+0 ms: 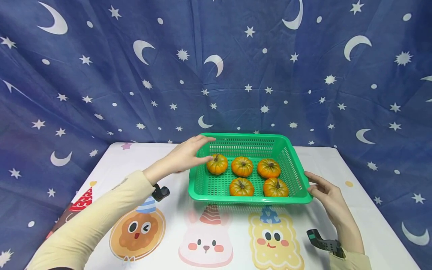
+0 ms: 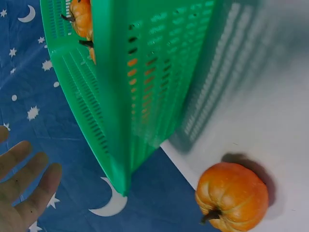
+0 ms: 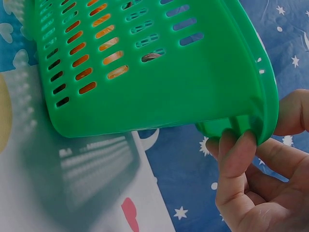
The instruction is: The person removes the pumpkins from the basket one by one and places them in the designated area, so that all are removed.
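Note:
A green plastic basket with slotted walls holds several small orange pumpkins. My left hand is over the basket's left side, its fingers spread and extended towards the leftmost pumpkin; I cannot tell whether they touch it. At the basket's right end, my right hand grips the rim. The right wrist view has fingers curled at the rim and the thumb on its other side. Outside the basket, another pumpkin lies on the table in the left wrist view, mostly hidden by my left hand in the head view.
A white tablecloth with printed cartoon figures covers the table. Behind it hangs a dark blue curtain with moons and stars. The basket casts a shadow on the cloth.

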`<act>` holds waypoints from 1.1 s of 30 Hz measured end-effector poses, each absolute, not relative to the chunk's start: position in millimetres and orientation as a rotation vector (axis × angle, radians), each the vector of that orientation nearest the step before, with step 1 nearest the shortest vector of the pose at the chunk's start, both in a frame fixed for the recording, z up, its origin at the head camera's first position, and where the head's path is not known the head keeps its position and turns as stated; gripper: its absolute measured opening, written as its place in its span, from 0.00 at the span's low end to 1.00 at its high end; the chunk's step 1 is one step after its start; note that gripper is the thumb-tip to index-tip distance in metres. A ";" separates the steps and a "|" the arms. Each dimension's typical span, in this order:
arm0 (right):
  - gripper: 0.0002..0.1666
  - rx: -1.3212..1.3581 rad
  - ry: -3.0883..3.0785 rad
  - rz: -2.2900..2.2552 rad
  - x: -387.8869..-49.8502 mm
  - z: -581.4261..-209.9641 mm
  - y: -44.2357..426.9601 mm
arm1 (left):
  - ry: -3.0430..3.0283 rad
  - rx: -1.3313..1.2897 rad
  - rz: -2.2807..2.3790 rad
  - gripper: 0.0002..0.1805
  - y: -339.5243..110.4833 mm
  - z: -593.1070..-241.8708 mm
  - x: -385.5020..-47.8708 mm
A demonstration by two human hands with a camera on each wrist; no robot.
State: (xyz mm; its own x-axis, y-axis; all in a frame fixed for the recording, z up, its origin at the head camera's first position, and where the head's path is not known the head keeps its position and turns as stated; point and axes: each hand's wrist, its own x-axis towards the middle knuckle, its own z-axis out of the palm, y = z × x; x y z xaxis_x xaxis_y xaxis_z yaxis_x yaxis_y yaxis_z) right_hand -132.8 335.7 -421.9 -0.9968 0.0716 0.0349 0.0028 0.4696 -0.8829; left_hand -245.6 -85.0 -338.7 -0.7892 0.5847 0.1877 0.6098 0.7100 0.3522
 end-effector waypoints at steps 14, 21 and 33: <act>0.32 -0.087 -2.648 1.565 -132.6 -421.2 335.0 | -2.850 -1.177 -0.507 0.31 -56.4 -330.0 -235.4; 0.31 -0.075 -2.636 1.565 -132.5 -421.7 334.5 | -2.875 -1.263 -0.466 0.31 -44.2 -329.3 -230.8; 0.31 -0.082 -2.636 1.567 -133.2 -422.3 335.2 | -2.859 -1.491 -0.359 0.30 -24.4 -333.0 -230.2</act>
